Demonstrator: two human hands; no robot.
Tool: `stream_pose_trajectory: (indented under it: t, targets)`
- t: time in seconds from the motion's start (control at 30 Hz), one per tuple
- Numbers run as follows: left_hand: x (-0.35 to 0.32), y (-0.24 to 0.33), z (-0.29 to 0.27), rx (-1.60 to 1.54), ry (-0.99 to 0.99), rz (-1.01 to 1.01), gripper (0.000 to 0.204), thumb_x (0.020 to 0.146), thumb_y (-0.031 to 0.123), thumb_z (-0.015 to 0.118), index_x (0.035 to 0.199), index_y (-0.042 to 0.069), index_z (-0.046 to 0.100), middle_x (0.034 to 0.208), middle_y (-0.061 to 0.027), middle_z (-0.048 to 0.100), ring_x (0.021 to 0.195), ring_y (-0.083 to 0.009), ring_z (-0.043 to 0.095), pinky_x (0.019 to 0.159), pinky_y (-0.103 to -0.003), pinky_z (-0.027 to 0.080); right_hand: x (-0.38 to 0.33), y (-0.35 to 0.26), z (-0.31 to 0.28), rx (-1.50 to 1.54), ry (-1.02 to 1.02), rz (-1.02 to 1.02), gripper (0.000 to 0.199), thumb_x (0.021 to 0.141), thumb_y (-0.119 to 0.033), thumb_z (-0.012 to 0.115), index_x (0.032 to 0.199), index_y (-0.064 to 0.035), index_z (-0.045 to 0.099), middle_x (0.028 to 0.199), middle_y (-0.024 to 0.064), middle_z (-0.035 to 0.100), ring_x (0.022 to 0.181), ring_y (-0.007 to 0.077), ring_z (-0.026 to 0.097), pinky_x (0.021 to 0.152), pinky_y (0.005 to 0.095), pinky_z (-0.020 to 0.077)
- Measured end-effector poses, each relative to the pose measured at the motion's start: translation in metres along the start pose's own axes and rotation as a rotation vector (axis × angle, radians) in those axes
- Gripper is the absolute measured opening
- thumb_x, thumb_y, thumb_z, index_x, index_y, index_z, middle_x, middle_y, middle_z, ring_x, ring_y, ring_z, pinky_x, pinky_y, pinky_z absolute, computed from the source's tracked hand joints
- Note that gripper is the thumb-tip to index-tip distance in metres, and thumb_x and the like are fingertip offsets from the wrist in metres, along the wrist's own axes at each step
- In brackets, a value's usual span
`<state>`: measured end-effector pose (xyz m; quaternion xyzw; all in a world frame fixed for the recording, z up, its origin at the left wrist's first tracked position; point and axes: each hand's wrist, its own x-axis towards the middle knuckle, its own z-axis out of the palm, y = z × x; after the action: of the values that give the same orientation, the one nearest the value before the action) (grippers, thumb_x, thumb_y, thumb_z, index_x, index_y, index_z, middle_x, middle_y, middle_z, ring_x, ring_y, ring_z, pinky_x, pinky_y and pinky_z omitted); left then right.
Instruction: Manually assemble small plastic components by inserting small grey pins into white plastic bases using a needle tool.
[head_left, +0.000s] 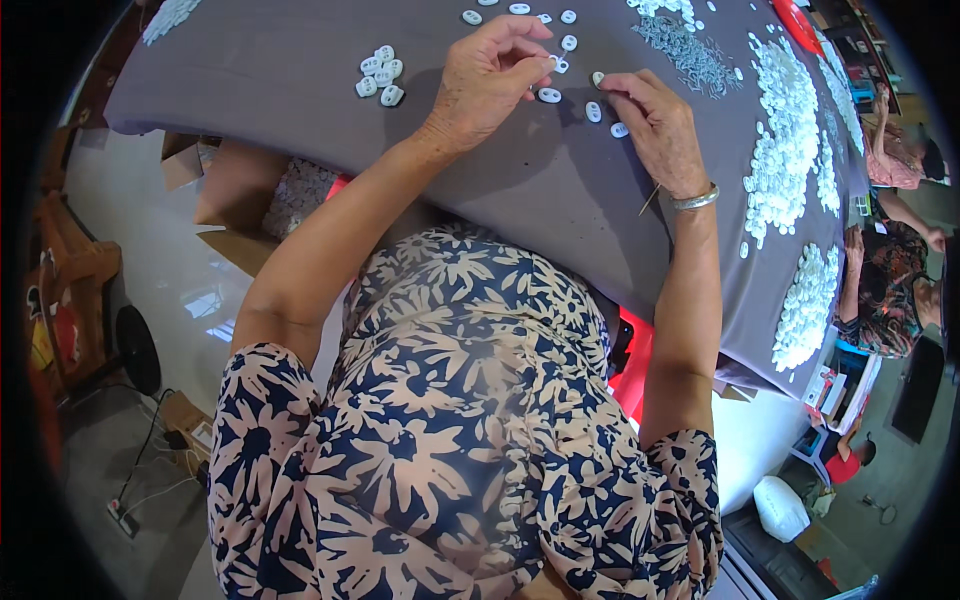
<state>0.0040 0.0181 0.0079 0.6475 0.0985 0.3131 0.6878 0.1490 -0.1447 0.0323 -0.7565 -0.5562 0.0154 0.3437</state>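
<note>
My left hand is closed in a pinch, with a small white two-holed plastic piece at its fingertips. To the right, my right hand has its fingers drawn together at another white oval piece. A thin brown stick shows beside my right wrist; whether the palm holds it is hidden. Loose white oval pieces lie around both hands, one below the left fingertips and another beside the right fingers. Left of my left hand sits a small cluster of assembled-looking white pieces.
A grey cloth covers the table. At the far right lie a heap of small grey springs and large spreads of white pieces. An open cardboard box stands below the left edge. Other people sit along the right.
</note>
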Motion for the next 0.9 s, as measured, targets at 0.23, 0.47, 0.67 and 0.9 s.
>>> stream_pose_trajectory:
  t: [0.23,0.47,0.67,0.9]
  targets:
    - [0.0,0.004,0.002,0.002,-0.008,-0.004,0.023,0.084,0.003,0.063,0.107,0.003,0.059,0.083,-0.0041,0.065,0.071,-0.0079,0.062,0.058,-0.02,0.05,-0.001,0.0,0.003,-0.046,-0.108,-0.162,0.018,0.081,-0.003,0.066,0.098,-0.0041,0.063,0.084,0.0042,0.057,0.067,0.015,0.055,0.061,0.0282,0.0448]
    - [-0.002,0.002,0.005,-0.038,-0.05,0.025,0.025,0.088,0.007,0.063,0.113,0.006,0.059,0.087,-0.0037,0.065,0.071,-0.0082,0.059,0.058,-0.02,0.045,-0.001,-0.004,-0.004,0.02,-0.172,-0.004,0.015,0.08,-0.004,0.068,0.091,-0.0024,0.059,0.076,0.0041,0.054,0.064,0.0114,0.051,0.058,0.0265,0.0422]
    - [-0.008,0.005,0.012,-0.142,-0.085,-0.074,0.026,0.087,0.004,0.063,0.112,0.004,0.058,0.088,-0.0053,0.065,0.074,-0.0097,0.061,0.061,-0.021,0.047,-0.004,0.004,0.002,0.318,-0.12,0.169,0.012,0.085,-0.008,0.066,0.095,-0.0014,0.063,0.075,-0.002,0.06,0.065,0.0054,0.051,0.059,0.0201,0.042]
    - [-0.015,0.003,0.018,-0.157,-0.11,-0.16,0.028,0.085,0.004,0.064,0.112,0.004,0.057,0.086,-0.0054,0.065,0.075,-0.0104,0.062,0.06,-0.02,0.047,0.002,-0.02,0.006,0.745,0.069,0.392,0.016,0.088,-0.01,0.064,0.102,-0.0015,0.067,0.083,-0.0007,0.065,0.067,0.0044,0.053,0.061,0.0182,0.0438]
